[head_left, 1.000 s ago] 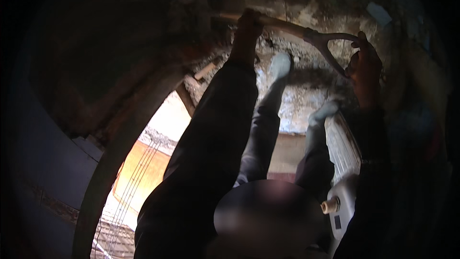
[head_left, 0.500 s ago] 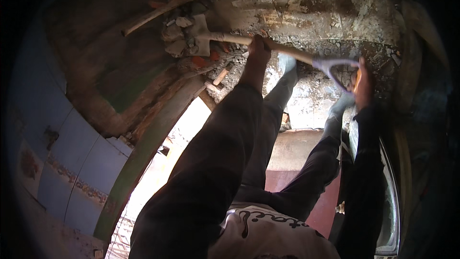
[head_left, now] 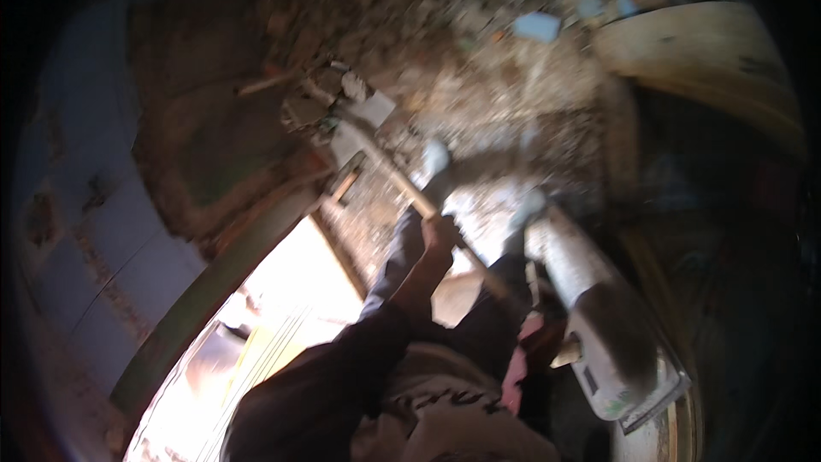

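A shovel [head_left: 399, 178] with a pale wooden shaft slants across the view, its blade far left among lumps of rubble [head_left: 304, 111]. My left hand [head_left: 440, 235] is closed round the middle of the shaft. Low and near my body, my right hand [head_left: 545, 346] is in deep shade at the shovel's handle end; it seems wrapped round the grip, most of which it hides. Pieces of broken masonry lie on and around the blade, and motion blurs their edges.
A small hammer [head_left: 345, 186] lies beside the blade. Broken rubble [head_left: 385, 0] covers the far floor, with a pale blue tile piece [head_left: 537, 27] on it. On the left are a tiled wall [head_left: 120, 248] and a bright opening. A long pale panel [head_left: 599, 316] leans near my right leg.
The shovel has swung from nearly level to a steep slant, its handle end drawn down toward my body. Both hands have come closer to me, and the view has shifted.
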Demonstrator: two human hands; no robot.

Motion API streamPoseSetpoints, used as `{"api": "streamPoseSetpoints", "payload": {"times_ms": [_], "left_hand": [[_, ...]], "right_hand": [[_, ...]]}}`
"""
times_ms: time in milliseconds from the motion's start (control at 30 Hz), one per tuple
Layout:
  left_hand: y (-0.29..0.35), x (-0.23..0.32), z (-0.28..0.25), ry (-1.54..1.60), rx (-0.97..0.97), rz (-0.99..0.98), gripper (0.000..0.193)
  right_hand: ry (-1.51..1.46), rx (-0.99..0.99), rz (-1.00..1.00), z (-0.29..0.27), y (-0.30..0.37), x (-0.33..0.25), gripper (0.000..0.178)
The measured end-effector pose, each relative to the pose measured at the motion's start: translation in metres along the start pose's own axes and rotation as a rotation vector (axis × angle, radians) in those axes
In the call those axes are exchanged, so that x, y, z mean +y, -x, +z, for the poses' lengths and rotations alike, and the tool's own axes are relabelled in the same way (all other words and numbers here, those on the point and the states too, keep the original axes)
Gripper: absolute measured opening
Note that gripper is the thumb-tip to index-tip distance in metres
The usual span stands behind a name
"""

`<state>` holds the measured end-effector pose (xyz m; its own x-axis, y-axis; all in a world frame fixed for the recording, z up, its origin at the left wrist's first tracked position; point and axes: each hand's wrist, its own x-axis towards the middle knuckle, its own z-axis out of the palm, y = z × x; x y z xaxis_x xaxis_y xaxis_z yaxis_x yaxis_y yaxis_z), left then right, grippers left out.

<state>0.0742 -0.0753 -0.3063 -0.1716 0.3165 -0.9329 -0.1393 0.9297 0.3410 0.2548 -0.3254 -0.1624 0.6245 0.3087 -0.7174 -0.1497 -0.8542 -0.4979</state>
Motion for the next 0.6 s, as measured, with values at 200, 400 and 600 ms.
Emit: {"api": "streamPoseSetpoints", "payload": {"times_ms": [200,400,600], "left_hand": [[0.134,0.060,0.120,-0.195,-0.251,0.282,0.039],[0.214,0.135,0.212,-0.864,-0.425,0.804,0.056],[0.221,0.143,0.188,-0.866,-0.382,0.842,0.056]], "right_hand": [[0.118,0.127,-0.312,-0.038,0.057,-0.010,0.025],[0.034,0.064,-0.411,-0.052,0.079,-0.092,0.030],[-0.783,-0.180,0.126,-0.051,0.116,-0.106,0.033]]}}
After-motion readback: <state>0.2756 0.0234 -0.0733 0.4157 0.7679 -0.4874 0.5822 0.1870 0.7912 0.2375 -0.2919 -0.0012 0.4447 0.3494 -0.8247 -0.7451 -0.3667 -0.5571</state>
